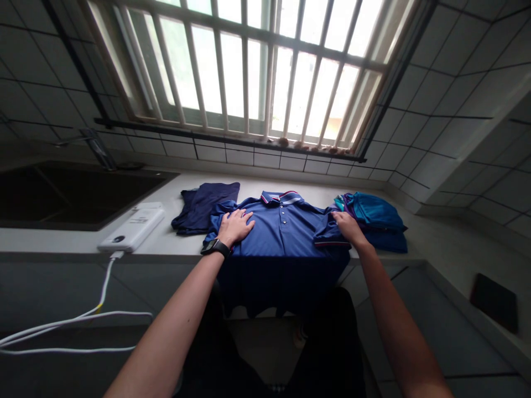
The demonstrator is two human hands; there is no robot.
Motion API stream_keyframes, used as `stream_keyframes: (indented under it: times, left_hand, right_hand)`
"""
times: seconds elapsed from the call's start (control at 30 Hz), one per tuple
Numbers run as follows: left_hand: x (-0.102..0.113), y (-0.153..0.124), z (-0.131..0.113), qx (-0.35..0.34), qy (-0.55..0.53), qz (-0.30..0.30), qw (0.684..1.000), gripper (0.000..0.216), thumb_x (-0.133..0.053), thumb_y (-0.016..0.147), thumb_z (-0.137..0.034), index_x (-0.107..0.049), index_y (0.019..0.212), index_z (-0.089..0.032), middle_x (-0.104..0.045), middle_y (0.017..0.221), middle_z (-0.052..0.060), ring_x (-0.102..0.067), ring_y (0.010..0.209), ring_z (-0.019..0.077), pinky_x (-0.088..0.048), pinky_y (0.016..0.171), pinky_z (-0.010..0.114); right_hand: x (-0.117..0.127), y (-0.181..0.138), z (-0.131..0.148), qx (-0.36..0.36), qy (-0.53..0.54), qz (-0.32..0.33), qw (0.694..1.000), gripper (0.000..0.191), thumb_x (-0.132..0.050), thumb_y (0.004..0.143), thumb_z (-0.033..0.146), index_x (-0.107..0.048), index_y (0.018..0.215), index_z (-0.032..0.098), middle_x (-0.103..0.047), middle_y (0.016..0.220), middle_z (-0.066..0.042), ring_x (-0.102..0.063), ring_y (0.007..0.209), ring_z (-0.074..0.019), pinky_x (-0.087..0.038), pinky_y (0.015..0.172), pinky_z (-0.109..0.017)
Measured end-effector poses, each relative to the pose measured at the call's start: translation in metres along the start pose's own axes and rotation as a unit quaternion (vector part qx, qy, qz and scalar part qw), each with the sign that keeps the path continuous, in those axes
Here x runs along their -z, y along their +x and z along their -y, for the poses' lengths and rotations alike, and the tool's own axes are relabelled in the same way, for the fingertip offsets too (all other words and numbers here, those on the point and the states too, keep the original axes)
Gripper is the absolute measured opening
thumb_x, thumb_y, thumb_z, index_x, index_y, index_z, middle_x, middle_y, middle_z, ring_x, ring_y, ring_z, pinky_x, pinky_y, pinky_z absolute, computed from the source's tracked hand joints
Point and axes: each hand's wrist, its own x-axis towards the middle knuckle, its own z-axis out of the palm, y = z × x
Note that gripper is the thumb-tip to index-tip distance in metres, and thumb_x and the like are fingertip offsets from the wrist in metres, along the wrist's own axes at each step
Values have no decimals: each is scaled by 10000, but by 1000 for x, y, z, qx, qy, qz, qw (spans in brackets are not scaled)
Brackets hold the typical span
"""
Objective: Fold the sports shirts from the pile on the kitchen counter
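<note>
And here we are at the counter, with the left hand laid out flat, fingers spread, palm down on the sleeve and shoulder of a blue polo shirt — pressing on the cloth, not gripping it. Over on the other side, the right hand has its fingertips on the opposite sleeve; whether they're pinching the fabric or merely touching it, I can't tell.

The shirt itself lies front up, right between the two arms, striped collar towards the window, buttons running down the middle, its lower half draped over the counter's front edge. A dark watch sits on the left wrist.

Just beyond the left hand, a dark folded garment touches the shirt; by the right hand, a pile of folded clothes, bright blue on top. Further left — a white device with a white cable plugged in, then the dark sink and its tap. Behind it all, the barred window glows brightly.
</note>
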Motion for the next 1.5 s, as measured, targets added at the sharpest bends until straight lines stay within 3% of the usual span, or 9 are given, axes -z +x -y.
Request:
stream_keyframes:
  times: [0.1,0.2,0.33,0.57,0.87,0.97,1.17,1.33,1.5]
  left_hand:
    - [0,1,0,-2,6,6,1000,549,-360,1048,-449,-540,1546,-304,-447,1674,61,-363,1562,260,-248,1274,485]
    - [-1,2,0,-5,10,6,1000,550,-362,1046,-438,-535,1550,-301,-444,1676,64,-364,1562,267,-254,1274,496]
    - [-5,5,0,-11,23,11,1000,559,-360,1045,-413,-515,1568,-287,-428,1685,72,-355,1569,273,-251,1281,495]
    - [-7,22,-1,-22,39,48,998,599,-300,1060,-371,-419,1629,-225,-357,1718,102,-304,1594,289,-246,1287,505]
    - [-10,62,5,-23,45,71,996,606,-275,1073,-423,-380,1648,-262,-346,1726,88,-279,1604,303,-259,1278,515]
    - [-9,74,7,-28,49,83,995,627,-259,1074,-421,-357,1658,-215,-321,1732,125,-259,1610,325,-252,1279,532]
    - [-10,96,3,-25,58,99,993,627,-251,1075,-404,-326,1669,-218,-293,1743,119,-235,1620,316,-252,1282,527]
    - [-11,116,-1,-17,55,119,991,641,-256,1067,-380,-301,1675,-182,-257,1750,146,-216,1624,334,-239,1285,546]
    - [-16,140,2,-17,47,117,992,643,-258,1058,-375,-312,1671,-189,-252,1751,147,-215,1623,343,-240,1279,559]
  right_hand:
    - [-18,-1,2,17,-161,83,983,541,-354,1081,390,-562,1528,166,-486,1631,-163,-412,1535,-289,-314,1257,-424]
    - [-37,-1,6,40,-242,165,955,595,-375,1072,486,-459,1605,236,-367,1710,-130,-309,1586,-337,-251,1275,-553]
    - [-48,11,9,36,-314,196,928,690,-368,1052,513,-336,1663,194,-220,1758,-170,-202,1615,-384,-202,1268,-641]
    - [-55,51,5,-2,-246,162,956,727,-441,1022,564,-401,1621,155,-248,1738,-218,-198,1607,-422,-197,1260,-664]
    - [-64,95,-5,-12,-188,141,972,671,-433,1031,561,-466,1580,177,-312,1715,-212,-244,1595,-412,-193,1259,-669]
    - [-67,102,-6,-16,-186,143,972,645,-392,1053,513,-435,1602,179,-310,1718,-208,-230,1602,-403,-188,1261,-663]
    - [-77,107,2,-70,-208,111,969,667,-220,1085,370,-275,1670,55,-242,1734,-238,-200,1611,-397,-180,1290,-568]
    - [-85,117,7,-87,-199,80,973,673,-240,1068,361,-294,1664,52,-271,1722,-244,-220,1605,-397,-180,1287,-587]
    - [-84,131,13,-100,-188,93,973,682,-242,1066,360,-278,1667,40,-251,1732,-235,-197,1612,-395,-168,1297,-557]
